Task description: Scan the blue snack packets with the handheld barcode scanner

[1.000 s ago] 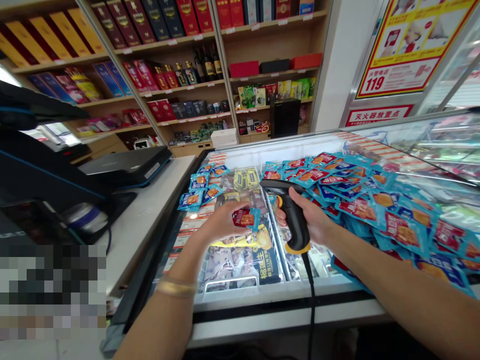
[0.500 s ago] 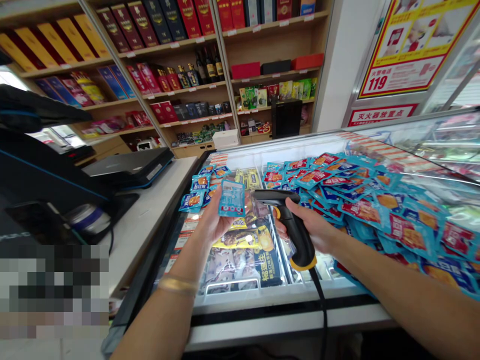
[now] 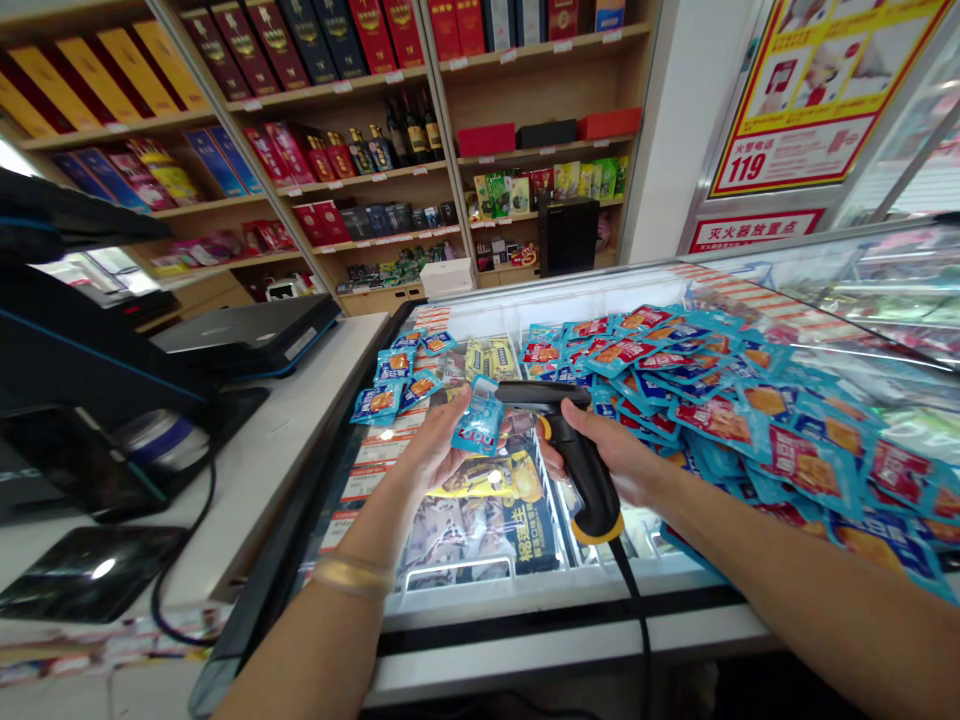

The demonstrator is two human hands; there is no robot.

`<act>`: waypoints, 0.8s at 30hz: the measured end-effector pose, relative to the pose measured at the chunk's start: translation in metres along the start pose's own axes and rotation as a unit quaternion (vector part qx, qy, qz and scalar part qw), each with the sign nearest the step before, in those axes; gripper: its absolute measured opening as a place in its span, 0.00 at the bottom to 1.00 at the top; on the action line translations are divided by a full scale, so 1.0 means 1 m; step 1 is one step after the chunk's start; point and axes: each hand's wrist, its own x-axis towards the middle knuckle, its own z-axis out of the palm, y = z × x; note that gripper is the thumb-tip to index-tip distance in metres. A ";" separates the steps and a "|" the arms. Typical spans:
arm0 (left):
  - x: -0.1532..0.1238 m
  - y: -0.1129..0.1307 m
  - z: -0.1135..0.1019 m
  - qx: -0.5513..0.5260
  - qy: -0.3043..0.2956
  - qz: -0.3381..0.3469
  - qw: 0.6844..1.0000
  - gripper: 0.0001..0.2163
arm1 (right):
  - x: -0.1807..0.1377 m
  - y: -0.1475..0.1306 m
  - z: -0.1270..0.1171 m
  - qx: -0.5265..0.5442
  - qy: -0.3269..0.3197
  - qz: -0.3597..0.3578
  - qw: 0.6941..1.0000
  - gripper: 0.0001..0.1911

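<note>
Between the thumb and fingers of my left hand (image 3: 439, 445) is a small blue snack packet (image 3: 480, 418), its printed back with a barcode turned up. My right hand (image 3: 600, 450) is wrapped round the handle of a black and yellow barcode scanner (image 3: 589, 470). The scanner's head points left, close to the packet's upper right edge; I cannot tell whether they touch. Both hands are above the glass top of a chest freezer (image 3: 442, 660). A large heap of blue and red snack packets (image 3: 720, 415) lies to the right. Several blue packets (image 3: 379, 400) form a smaller group on the left.
Left of the freezer runs a white counter (image 3: 300, 430) with a scale (image 3: 247, 335) and a black terminal (image 3: 82, 350). The scanner's cable (image 3: 634, 590) hangs over the front edge. Shelves (image 3: 352, 185) of boxes and bottles stand behind. Frozen goods (image 3: 465, 530) show under the glass.
My left hand has brought the packet slightly lower and right, tilting it, so it is now closer to the scanner's head. The view has shifted slightly; my right hand keeps its hold.
</note>
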 end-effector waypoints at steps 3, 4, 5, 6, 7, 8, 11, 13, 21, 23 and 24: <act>0.001 -0.001 -0.001 0.011 0.003 -0.001 1.000 0.19 | 0.001 0.000 0.000 0.001 -0.009 -0.004 1.000 0.26; 0.002 -0.001 -0.001 0.012 0.003 0.001 1.000 0.19 | 0.001 0.001 -0.001 0.002 -0.009 -0.004 1.000 0.26; 0.002 -0.001 -0.002 0.012 0.003 0.004 1.000 0.19 | 0.001 0.001 -0.001 0.002 -0.009 -0.005 1.000 0.26; 0.003 -0.001 -0.002 0.011 0.003 0.008 1.000 0.19 | 0.002 0.001 -0.001 0.002 -0.008 -0.005 1.000 0.26; 0.003 -0.001 -0.003 0.011 0.001 0.011 1.000 0.19 | 0.002 0.001 -0.002 0.002 -0.007 -0.006 1.000 0.26; 0.003 -0.002 -0.003 0.012 0.000 0.012 1.000 0.19 | 0.002 0.001 -0.002 0.002 -0.007 -0.006 1.000 0.26; 0.002 -0.002 -0.004 0.022 -0.004 0.007 1.000 0.19 | 0.002 0.001 -0.002 -0.001 -0.008 -0.006 1.000 0.26; 0.000 -0.002 -0.004 0.032 -0.002 0.009 0.999 0.20 | 0.002 0.001 -0.002 0.003 -0.008 -0.008 1.000 0.26; 0.012 0.021 0.027 0.141 0.061 0.129 0.980 0.24 | -0.014 -0.044 0.002 0.065 0.029 -0.067 0.995 0.23; 0.023 0.028 0.049 0.202 0.058 0.195 0.958 0.24 | -0.026 -0.063 -0.004 0.057 0.050 -0.105 0.992 0.22; 0.030 0.031 0.062 0.229 0.052 0.224 0.946 0.23 | -0.033 -0.072 -0.009 0.050 0.063 -0.119 0.990 0.22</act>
